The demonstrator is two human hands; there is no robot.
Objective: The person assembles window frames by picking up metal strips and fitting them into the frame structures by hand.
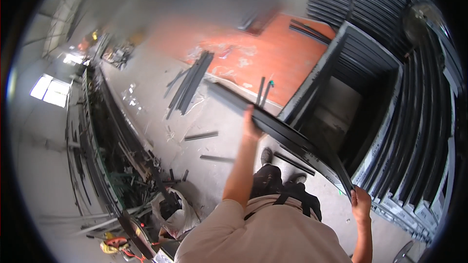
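Note:
A long dark metal frame profile (282, 126) stretches across in front of me, from the middle of the view down to the right. My left hand (250, 126) is closed around its edge near the far-left end. At the near right, my right hand (360, 202) grips a narrow dark bar (342, 175), which meets the profile; I cannot tell whether the two are one piece. The fingers of both hands are partly hidden. Just beyond the profile stands a large rectangular frame stack (396, 100) with dark inner sides.
Dark frames (419, 117) stand stacked along the right. Loose dark strips (192, 85) lie on the floor beside an orange board (273, 63). On the left are a rack of long profiles (105, 136) and a white sack (183, 216) of offcuts. Short strips (201, 136) lie near my feet.

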